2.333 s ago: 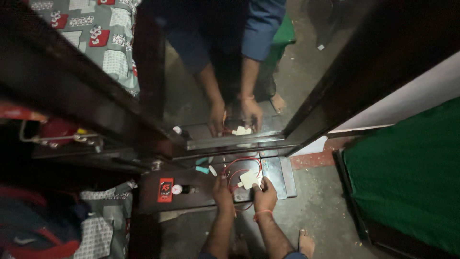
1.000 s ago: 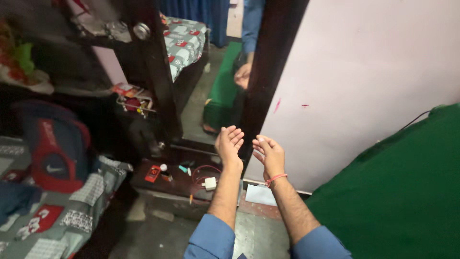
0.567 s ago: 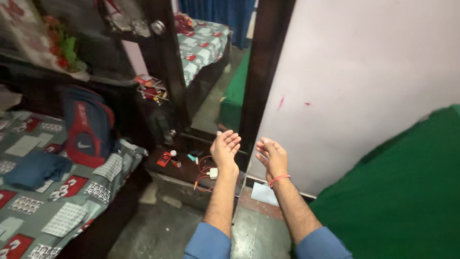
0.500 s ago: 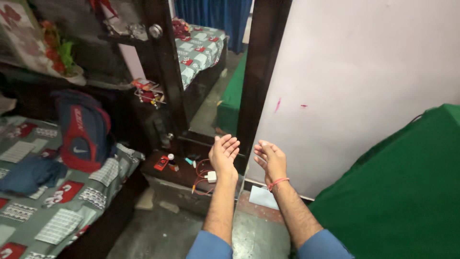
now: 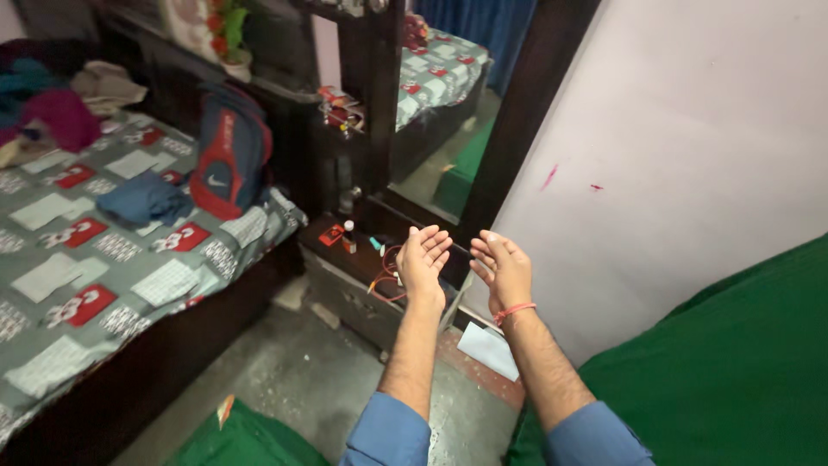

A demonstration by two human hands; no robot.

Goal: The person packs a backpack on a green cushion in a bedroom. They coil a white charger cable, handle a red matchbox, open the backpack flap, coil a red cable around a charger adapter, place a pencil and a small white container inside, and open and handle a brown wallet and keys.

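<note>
Your left hand (image 5: 423, 263) and right hand (image 5: 502, 269) hover open and empty above the low shelf (image 5: 345, 259), where the thin red wire (image 5: 385, 280) lies, likely light and floppy, best pinched mid-loop.

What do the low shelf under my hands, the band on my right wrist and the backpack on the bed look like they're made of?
Low shelf: probably dark stained wood, dull finish with straight board edges. Wrist band: seemingly thin orange-red thread or cord, matte. Backpack: woven synthetic fabric, red and blue panels that sag softly. Both hands, left and right, are open and empty.
</note>
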